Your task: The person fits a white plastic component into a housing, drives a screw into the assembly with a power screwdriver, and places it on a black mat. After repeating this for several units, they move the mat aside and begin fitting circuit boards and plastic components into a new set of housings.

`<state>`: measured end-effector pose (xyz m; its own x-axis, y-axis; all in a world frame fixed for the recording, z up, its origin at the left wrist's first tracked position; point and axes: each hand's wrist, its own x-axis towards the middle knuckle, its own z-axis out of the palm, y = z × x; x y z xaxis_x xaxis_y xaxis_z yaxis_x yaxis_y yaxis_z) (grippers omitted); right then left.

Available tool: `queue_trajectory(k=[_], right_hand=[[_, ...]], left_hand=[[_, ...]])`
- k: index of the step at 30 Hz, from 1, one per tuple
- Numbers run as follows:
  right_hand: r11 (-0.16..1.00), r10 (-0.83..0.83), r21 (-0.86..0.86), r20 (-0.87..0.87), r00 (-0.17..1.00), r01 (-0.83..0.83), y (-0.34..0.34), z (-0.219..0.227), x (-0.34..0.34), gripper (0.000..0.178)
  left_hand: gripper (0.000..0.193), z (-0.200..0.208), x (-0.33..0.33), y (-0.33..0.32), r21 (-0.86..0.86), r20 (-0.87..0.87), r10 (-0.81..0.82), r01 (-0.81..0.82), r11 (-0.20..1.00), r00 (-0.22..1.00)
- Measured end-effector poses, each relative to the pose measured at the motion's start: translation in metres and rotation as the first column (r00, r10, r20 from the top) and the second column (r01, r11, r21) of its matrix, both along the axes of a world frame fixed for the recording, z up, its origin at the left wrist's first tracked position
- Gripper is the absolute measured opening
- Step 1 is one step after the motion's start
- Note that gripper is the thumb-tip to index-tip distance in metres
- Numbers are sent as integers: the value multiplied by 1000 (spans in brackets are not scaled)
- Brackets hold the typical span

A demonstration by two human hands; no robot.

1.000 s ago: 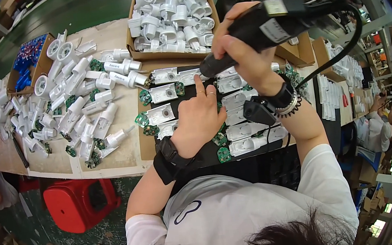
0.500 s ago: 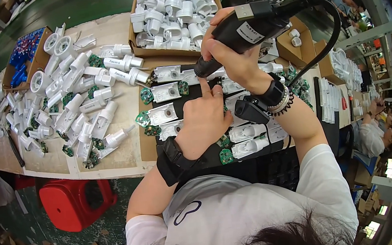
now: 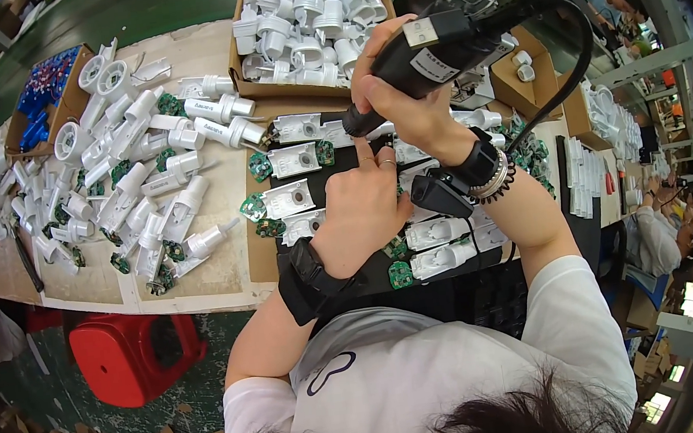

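Note:
My right hand [image 3: 412, 113] is wrapped round a black electric screwdriver [image 3: 422, 60], tilted with its nose down to the left. That nose meets a white plastic housing [image 3: 298, 127] in the top row of pieces on a black mat. My left hand [image 3: 359, 215] lies palm down over the rows, index finger stretched to the screwdriver's nose and thumb apart. The fingertip touches the work there; the screw or bit is hidden. Beside my left hand are more open white housings [image 3: 288, 199] with green circuit boards [image 3: 259, 167] at their ends.
A cardboard box [image 3: 239, 78] of white plastic parts stands at the back. A pile of white housings [image 3: 131, 191] with boards spreads to the left, near a box of blue and red parts [image 3: 59, 92]. A cable [image 3: 583, 66] loops at the right. A red stool [image 3: 113, 362] stands below the table.
The screwdriver's body has tilted slightly in my right hand, its nose staying at the same housing. My left hand has hardly moved.

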<state>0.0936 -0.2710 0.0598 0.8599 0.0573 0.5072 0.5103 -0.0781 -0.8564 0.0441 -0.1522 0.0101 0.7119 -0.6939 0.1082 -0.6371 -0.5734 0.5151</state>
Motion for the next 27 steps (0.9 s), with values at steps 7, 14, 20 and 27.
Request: queue_trajectory(k=[7,14,20,27], right_hand=[[997,-29,79,33,999,26,-8,12,-3,32],[951,-263,219,191,946,220,-89,67,-13,30],[890,-451,170,201,870,422,-134,64,-15,26],[891,-438,176,83,895,419,-138,49,-15,22]], left_hand=[[38,-5,-1,-1,28,123,58,-62,998,991],[25,-1,13,3,7,300,112,-119,993,947],[18,-4,23,-1,63,297,122,-147,987,947],[12,1,25,-1,78,269,149,-176,981,952]])
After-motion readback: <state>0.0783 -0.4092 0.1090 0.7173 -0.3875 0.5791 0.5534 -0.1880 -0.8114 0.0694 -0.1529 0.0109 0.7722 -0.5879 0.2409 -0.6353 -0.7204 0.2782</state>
